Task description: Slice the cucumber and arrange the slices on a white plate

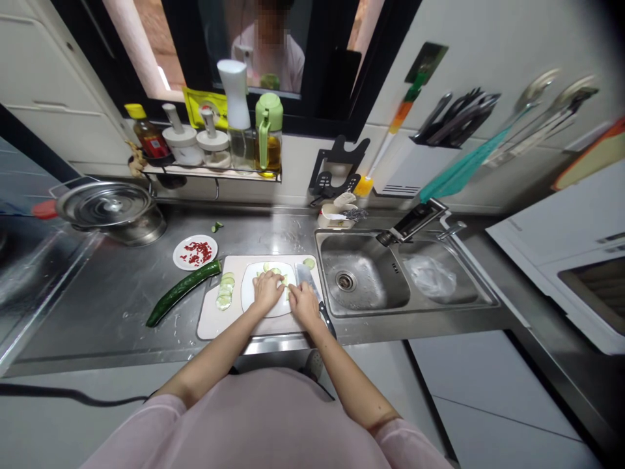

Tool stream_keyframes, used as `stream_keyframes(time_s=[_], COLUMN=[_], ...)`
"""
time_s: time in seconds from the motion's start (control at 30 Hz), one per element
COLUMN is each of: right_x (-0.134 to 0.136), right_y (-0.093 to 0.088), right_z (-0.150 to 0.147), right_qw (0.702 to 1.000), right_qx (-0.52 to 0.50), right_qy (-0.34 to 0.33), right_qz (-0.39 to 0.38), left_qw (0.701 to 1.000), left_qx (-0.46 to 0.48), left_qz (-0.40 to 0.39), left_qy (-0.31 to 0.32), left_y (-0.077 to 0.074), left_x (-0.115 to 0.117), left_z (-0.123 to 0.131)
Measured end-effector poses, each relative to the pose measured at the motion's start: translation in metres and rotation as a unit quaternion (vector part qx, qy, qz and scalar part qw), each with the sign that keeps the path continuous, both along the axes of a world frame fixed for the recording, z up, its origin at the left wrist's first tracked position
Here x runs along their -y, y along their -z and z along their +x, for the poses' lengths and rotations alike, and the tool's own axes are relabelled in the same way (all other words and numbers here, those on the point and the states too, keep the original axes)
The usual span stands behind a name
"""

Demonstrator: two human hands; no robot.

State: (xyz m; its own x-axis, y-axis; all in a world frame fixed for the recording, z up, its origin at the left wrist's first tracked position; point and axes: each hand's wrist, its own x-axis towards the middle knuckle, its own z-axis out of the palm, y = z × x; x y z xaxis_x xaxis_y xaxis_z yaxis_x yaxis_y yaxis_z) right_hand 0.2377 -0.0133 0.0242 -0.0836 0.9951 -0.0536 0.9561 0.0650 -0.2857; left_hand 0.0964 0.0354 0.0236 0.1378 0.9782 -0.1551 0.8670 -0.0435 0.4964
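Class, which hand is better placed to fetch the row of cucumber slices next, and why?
Probably the left hand: it is nearer the row of slices; the right hand is farther off, beside the knife.

A stainless-steel countertop (pixel 97 293) bears, at far left, a round lidded metal pot (pixel 112 212); nearer, a round white plate (pixel 180 258); to its far right, a small green vegetable piece (pixel 217 227); nearer again, a long dark-green cucumber (pixel 183 293); and rightward, a pale rectangular cutting board (pixel 215 327).
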Motion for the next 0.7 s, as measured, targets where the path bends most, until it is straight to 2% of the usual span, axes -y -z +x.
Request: stream_keyframes(time_s=[0.2, 0.3, 0.4, 0.57, 0.7], right_x=[-0.001, 0.000, 0.002, 0.003, 0.003], right_y=[0.002, 0.005, 0.009, 0.013, 0.013], right_z=[0.011, 0.018, 0.024, 0.023, 0.015], right_qw=[0.992, 0.983, 0.975, 0.964, 0.957], right_qx=[-0.096, -0.142, -0.179, -0.220, -0.246], right_qy=[0.062, 0.082, 0.084, 0.084, 0.073], right_qz=[0.047, 0.080, 0.102, 0.127, 0.135], left_qw=[0.992, 0.978, 0.969, 0.967, 0.956], left_qx=[0.087, 0.142, 0.165, 0.115, 0.027], left_qz=[0.004, 0.027, 0.044, 0.065, 0.079], left_qy=[-0.087, -0.151, -0.180, -0.220, -0.282], left_y=[-0.014, -0.019, -0.017, 0.000, 0.009], left_x=[0.007, 0.023, 0.045, 0.077, 0.088], left_z=[-0.006, -0.012, -0.021, -0.052, -0.086])
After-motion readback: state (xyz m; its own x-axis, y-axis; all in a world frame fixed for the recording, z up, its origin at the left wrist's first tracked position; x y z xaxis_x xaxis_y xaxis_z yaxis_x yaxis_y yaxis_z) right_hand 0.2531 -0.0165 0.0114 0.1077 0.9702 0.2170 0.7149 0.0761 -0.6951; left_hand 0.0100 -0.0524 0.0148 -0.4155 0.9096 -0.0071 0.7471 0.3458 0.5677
